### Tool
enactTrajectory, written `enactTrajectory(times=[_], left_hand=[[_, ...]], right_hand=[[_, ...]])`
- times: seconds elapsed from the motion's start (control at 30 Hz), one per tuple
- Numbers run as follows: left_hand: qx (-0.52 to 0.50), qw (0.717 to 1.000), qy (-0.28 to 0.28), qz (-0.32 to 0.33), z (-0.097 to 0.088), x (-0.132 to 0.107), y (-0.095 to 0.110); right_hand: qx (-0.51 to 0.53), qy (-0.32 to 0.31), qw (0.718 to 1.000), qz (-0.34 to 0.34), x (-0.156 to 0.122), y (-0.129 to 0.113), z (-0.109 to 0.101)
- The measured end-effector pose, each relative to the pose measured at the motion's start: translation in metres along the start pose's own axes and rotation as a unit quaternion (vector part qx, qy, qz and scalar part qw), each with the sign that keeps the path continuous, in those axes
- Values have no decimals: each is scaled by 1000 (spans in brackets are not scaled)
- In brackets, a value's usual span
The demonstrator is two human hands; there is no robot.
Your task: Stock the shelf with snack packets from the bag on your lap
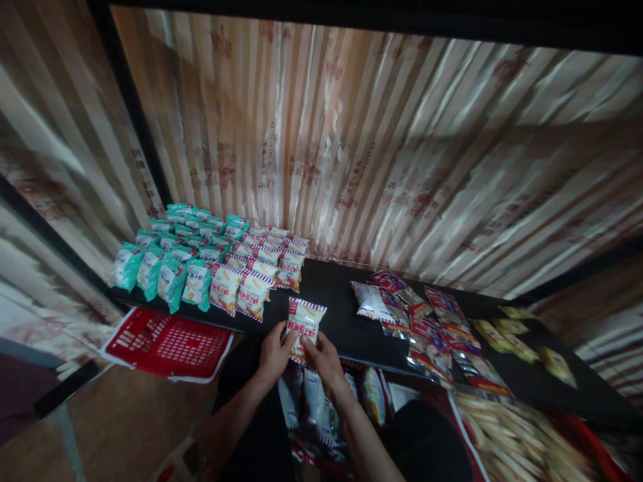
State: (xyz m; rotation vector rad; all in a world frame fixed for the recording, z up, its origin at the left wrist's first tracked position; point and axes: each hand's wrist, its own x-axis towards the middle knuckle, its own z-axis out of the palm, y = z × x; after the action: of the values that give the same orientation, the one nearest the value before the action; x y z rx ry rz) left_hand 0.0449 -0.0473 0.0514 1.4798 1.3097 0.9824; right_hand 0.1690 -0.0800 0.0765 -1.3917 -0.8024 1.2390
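Both of my hands hold one orange-and-white snack packet (304, 323) upright over the front edge of a black shelf (337, 314). My left hand (274, 355) grips its lower left side and my right hand (323, 358) grips its lower right corner. To the left stand rows of the same orange packets (256, 268), and beyond them rows of teal packets (173, 258). More packets (311, 402) lie in a container below my hands, between my arms.
A red plastic basket (168, 343) lies flat below the shelf on the left. Red-and-clear packets (426, 321) and yellow packets (512, 331) lie on the shelf's right half. A striped sheet (402, 147) hangs behind. A printed bag (507, 435) sits bottom right.
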Motion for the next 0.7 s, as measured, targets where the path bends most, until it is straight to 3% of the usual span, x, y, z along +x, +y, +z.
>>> enactTrajectory(times=[0.27,0.47,0.7], left_hand=[[116,991,56,29,0,7,1],[168,973,110,116,10,9,-12],[208,956,115,171,18,9,-20]], right_hand=[[-8,18,1000,-22,16,7,11],[-47,31,997,-61,39,4,16],[-97,54,988,-107,65,1,21]])
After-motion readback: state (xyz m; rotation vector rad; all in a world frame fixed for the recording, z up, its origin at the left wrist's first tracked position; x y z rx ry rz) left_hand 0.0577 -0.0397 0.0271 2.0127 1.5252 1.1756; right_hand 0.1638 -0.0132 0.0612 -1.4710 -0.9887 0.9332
